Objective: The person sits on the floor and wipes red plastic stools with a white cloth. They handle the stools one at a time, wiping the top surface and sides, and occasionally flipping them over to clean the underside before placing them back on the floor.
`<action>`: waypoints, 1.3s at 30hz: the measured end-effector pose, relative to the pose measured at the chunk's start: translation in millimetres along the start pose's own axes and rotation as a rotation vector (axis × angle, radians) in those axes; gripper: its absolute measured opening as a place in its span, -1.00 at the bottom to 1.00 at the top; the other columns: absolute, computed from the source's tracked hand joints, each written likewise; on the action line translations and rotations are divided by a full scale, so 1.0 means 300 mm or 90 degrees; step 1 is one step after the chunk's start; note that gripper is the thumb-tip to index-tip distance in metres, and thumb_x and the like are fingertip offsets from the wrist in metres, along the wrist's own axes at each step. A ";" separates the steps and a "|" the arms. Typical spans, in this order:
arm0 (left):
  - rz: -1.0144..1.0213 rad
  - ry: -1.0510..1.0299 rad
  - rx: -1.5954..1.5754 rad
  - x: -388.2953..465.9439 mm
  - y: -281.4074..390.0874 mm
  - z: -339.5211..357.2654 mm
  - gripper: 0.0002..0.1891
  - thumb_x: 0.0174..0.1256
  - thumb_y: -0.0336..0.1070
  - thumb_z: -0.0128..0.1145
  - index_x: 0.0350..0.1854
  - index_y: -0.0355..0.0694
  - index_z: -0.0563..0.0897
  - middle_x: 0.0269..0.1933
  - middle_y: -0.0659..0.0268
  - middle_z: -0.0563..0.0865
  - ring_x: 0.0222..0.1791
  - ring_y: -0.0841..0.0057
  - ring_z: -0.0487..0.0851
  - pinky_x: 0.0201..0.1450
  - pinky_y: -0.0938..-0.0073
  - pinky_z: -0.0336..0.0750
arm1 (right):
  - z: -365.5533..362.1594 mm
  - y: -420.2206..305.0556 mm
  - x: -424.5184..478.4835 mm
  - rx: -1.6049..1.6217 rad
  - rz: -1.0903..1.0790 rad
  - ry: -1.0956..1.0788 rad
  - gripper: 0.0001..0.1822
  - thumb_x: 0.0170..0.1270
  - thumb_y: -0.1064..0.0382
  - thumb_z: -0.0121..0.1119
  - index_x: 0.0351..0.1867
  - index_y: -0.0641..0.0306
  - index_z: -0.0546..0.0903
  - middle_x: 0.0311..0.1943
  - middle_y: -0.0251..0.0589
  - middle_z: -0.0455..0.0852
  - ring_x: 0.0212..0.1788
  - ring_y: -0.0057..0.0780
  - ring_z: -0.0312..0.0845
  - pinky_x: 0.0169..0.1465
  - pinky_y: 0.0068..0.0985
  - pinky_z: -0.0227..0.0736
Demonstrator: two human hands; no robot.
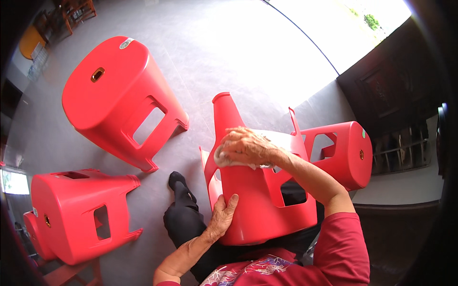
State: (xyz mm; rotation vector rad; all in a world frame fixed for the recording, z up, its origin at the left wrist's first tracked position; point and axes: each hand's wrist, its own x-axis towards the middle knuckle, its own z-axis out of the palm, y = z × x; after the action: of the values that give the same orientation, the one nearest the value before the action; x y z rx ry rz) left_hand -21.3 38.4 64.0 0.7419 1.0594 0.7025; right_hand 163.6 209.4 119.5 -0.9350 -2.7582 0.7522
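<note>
A red plastic stool (250,211) lies on its side across my lap, its seat towards me and its legs pointing away. My left hand (222,218) grips its left edge near the seat, thumb resting on the outer face. With my right hand (247,146) I press a pale, bunched cloth (222,157) against one leg, about midway along it. The fingers are curled over the cloth and hide part of it. Through the side opening of the stool my dark trousers show.
A large red stool (107,82) stands on the grey floor (193,68) ahead to the left. More red stools lie on their sides at left (82,214) and right (336,153). A dark carved wooden door (379,89) stands beside the bright doorway. Wooden furniture (77,14) sits at the far left.
</note>
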 end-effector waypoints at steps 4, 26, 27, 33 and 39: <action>0.015 -0.026 0.020 0.014 -0.014 -0.004 -0.44 0.44 0.13 0.11 0.07 -0.39 0.47 0.00 0.21 0.66 -0.01 0.51 0.56 0.11 0.44 0.45 | 0.059 0.187 0.083 -0.126 0.096 0.034 -0.75 0.28 -0.05 0.10 -0.23 -0.09 0.72 0.01 -0.28 0.66 0.19 -0.19 0.43 0.24 -0.13 0.22; 0.018 -0.066 0.081 0.044 -0.001 -0.009 -0.33 0.39 0.24 0.11 -0.06 -0.45 0.38 -0.11 0.01 0.61 -0.04 0.36 0.60 0.04 0.34 0.49 | 0.085 0.167 0.182 -0.252 0.071 0.017 -0.78 0.15 -0.03 0.08 -0.37 -0.35 0.78 -0.25 -0.40 0.72 -0.05 -0.32 0.61 0.06 -0.21 0.45; 0.027 -0.056 0.128 0.043 -0.008 -0.008 -0.32 0.39 0.27 0.08 -0.06 -0.44 0.38 -0.12 0.00 0.61 -0.05 0.32 0.60 0.04 0.31 0.48 | 0.073 0.125 0.160 -0.242 0.077 -0.012 -0.79 0.15 -0.01 0.09 -0.38 -0.32 0.78 -0.26 -0.39 0.71 -0.05 -0.32 0.61 0.06 -0.21 0.45; 0.091 -0.020 0.091 0.019 -0.017 0.006 -0.26 0.47 0.35 -0.20 0.17 -0.39 0.40 0.09 0.03 0.55 0.16 0.26 0.51 0.20 0.35 0.38 | 0.016 -0.190 -0.047 -0.096 0.048 -0.018 -0.84 0.21 0.07 0.21 -0.25 -0.12 0.76 -0.13 -0.34 0.67 0.09 -0.25 0.51 0.22 -0.10 0.34; 0.105 -0.085 -0.116 0.008 -0.015 0.021 -0.36 0.58 0.20 -0.31 0.32 -0.32 0.34 0.28 0.24 0.45 0.32 0.41 0.39 0.42 0.45 0.19 | 0.033 -0.352 -0.191 -0.042 0.068 0.069 -0.70 0.18 0.02 0.30 -0.08 0.00 0.75 0.06 -0.27 0.61 0.29 -0.15 0.38 0.33 -0.04 0.20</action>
State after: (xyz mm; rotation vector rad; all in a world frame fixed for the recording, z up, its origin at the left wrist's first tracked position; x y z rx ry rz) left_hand -14.1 36.6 60.9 0.7137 0.8076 0.8671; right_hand 150.1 98.8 165.3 -1.1082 -2.6723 0.6094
